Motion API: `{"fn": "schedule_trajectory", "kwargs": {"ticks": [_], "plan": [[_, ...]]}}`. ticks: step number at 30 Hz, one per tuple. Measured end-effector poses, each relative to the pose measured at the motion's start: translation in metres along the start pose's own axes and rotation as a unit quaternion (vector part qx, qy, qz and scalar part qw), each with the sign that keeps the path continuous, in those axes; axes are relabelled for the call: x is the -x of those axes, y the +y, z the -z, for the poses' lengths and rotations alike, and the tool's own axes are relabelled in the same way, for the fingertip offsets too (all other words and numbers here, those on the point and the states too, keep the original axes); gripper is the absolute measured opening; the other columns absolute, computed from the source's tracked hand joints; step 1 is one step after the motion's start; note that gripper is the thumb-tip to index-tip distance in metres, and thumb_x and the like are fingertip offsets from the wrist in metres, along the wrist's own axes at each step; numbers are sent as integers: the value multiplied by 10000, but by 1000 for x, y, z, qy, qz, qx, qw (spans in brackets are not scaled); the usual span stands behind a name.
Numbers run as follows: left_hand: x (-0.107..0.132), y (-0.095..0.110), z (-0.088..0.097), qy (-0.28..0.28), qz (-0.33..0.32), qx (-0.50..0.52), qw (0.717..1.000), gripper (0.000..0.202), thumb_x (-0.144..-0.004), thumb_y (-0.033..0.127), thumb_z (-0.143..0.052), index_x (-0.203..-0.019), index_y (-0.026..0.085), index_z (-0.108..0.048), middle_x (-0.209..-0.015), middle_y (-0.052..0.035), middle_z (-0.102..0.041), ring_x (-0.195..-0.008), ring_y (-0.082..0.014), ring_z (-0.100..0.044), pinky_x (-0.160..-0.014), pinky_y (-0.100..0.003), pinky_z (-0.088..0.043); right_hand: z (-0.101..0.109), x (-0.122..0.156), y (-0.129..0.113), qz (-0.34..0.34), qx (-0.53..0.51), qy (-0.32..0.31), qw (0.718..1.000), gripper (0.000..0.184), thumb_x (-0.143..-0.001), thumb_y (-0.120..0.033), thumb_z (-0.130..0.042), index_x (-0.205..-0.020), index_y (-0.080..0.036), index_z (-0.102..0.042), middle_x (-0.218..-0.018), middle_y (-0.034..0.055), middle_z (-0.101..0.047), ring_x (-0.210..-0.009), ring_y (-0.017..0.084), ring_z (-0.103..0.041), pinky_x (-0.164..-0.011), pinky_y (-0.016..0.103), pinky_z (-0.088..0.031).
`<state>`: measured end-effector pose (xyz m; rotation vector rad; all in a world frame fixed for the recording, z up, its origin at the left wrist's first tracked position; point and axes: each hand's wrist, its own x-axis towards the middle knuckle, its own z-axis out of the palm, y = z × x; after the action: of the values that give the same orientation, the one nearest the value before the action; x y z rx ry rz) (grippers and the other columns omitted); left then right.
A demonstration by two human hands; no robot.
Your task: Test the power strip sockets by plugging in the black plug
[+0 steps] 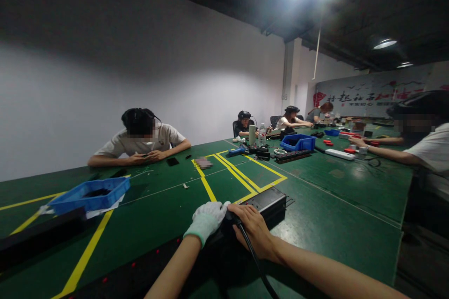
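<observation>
My left hand [207, 219], in a white glove, is curled over the near end of a long black power strip [270, 203] that lies on the green table [157, 215]. My bare right hand [254, 229] grips the same end, where a black cable [254, 261] leaves it and runs back along my right forearm. Both hands are closed round the strip. The strip's far end points away to the right.
A blue tray [91, 193] on white paper sits to the left, with a long black strip [38, 238] before it. Another black strip with red dots [133, 273] lies near my left arm. Other people sit around the table, with a second blue bin [298, 141] and bottles [261, 134] further off.
</observation>
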<state>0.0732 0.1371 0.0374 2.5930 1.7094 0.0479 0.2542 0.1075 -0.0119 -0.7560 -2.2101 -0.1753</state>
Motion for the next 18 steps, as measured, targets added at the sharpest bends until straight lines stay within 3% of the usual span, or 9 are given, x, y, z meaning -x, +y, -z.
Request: {"fn": "schedule_trajectory", "kwargs": {"ticks": [18], "plan": [[1,-1,2,-3,4,14,1000,383,-923,431,-531,-1217,186,-540,-1211,-91,-573,-1031,-210,-590,-878,-434,-511,3,-1,-1,1,-4,4,1000,583,-857,-132,-498,-1417,-209,-357,-1317,106,-581,-1176,231,-573,-994,409,-450]]}}
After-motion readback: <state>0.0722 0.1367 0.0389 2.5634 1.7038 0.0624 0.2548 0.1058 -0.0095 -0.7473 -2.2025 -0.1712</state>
